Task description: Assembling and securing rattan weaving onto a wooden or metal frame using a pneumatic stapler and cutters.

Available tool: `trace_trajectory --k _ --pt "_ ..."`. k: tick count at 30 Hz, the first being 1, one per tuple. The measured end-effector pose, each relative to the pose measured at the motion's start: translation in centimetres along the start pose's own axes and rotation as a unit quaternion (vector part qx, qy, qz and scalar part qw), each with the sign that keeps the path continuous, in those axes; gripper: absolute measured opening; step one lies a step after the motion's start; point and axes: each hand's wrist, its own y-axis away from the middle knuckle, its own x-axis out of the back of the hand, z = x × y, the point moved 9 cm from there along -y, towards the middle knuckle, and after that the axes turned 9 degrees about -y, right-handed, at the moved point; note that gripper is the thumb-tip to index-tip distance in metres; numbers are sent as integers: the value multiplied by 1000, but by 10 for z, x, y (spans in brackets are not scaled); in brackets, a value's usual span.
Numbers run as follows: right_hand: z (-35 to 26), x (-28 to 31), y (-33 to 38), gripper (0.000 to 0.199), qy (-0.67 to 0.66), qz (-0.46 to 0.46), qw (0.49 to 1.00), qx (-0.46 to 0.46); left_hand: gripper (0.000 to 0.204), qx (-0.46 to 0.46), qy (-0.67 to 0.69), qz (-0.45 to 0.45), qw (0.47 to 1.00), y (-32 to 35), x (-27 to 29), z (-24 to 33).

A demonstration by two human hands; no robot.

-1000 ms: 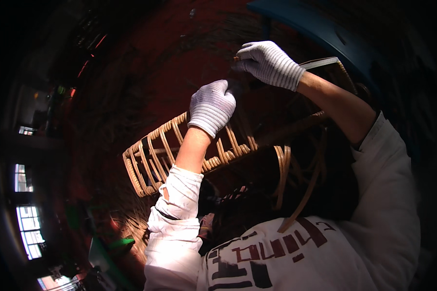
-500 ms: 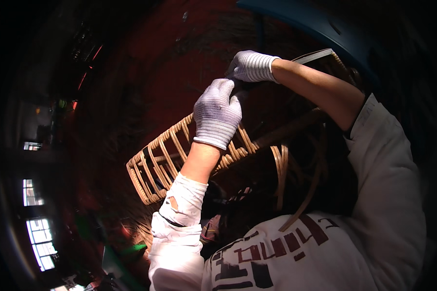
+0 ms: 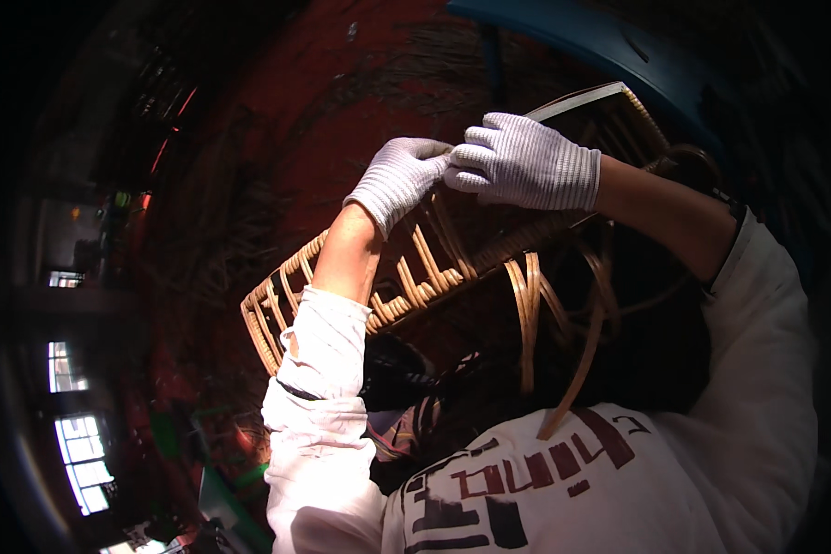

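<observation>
A half-woven rattan basket frame [image 3: 415,277] of pale cane ribs lies in front of my chest, with loose cane ends hanging down toward my white shirt. Both hands wear white knit gloves and meet at the frame's upper edge. My left hand [image 3: 397,180] has its fingers curled on a cane there. My right hand [image 3: 526,162] touches the left fingertips and pinches a flat pale rattan strip [image 3: 586,97] that runs up to the right. The exact point of grip is hidden by the gloves.
A blue curved rim [image 3: 609,37] arcs across the top right. Behind the frame is a dark red floor [image 3: 277,138] strewn with thin cane strands. Bright windows [image 3: 78,452] show at the far lower left. Surroundings are very dark.
My two hands have come together: the left rose from the ribs to the frame's top edge, and the right came down to meet it. The flat strip now shows beyond my right hand.
</observation>
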Motion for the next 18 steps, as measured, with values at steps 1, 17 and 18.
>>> trace_trajectory --k 1,17,18 --pt "5 -7 -3 25 -16 -24 999 -28 36 3 -1 2 1000 1 1 -1" --pt "14 9 -8 6 -106 127 986 0 25 -62 -106 154 980 23 19 -3" --pt "22 9 -9 5 -145 143 978 -34 23 -62 -119 165 977 25 20 -4"
